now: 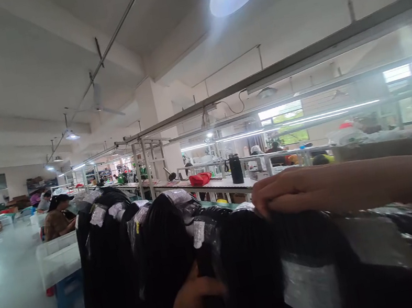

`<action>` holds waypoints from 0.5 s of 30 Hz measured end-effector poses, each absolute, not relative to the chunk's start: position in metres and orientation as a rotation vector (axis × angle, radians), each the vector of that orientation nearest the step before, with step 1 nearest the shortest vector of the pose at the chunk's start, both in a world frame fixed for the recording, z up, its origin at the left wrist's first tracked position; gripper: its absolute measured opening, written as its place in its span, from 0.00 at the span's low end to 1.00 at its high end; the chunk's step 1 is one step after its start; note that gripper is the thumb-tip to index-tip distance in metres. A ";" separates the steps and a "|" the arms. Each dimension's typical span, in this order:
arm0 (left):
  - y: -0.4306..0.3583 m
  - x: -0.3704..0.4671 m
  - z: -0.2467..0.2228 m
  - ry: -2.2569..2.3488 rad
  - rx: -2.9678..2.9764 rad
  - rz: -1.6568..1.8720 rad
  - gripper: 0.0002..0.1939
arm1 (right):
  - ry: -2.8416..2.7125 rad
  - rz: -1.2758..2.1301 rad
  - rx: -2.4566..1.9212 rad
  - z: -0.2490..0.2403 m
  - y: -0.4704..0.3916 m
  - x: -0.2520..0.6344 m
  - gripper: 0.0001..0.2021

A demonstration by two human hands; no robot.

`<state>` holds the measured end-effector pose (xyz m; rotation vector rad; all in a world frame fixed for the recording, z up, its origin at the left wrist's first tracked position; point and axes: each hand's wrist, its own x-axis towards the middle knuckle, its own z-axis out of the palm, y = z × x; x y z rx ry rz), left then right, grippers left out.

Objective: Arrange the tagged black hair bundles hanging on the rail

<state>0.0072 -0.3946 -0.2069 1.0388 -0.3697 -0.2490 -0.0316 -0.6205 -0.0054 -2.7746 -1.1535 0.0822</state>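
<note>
A row of black garments in clear plastic bags hangs close in front of me, with white tags near their tops. My right hand reaches in from the right and rests on top of one bagged garment, fingers curled over its upper edge. My left hand comes up from below and presses against the side of a black garment near the middle, fingers partly hidden between the bags.
Behind the rack runs a long work table with a red item and a black bottle. A seated person works at the left beside white bins. Open grey floor lies at the left.
</note>
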 end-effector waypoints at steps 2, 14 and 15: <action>-0.395 0.004 -0.206 -0.356 1.006 -0.226 0.31 | -1.113 0.136 -2.810 -0.004 -0.621 -0.033 0.18; -0.400 -0.009 -0.204 -0.195 1.005 -0.131 0.22 | -0.939 0.406 -2.768 0.011 -0.626 -0.028 0.22; -0.400 -0.006 -0.206 -0.181 1.017 -0.111 0.22 | -0.984 0.385 -2.762 0.009 -0.627 -0.027 0.22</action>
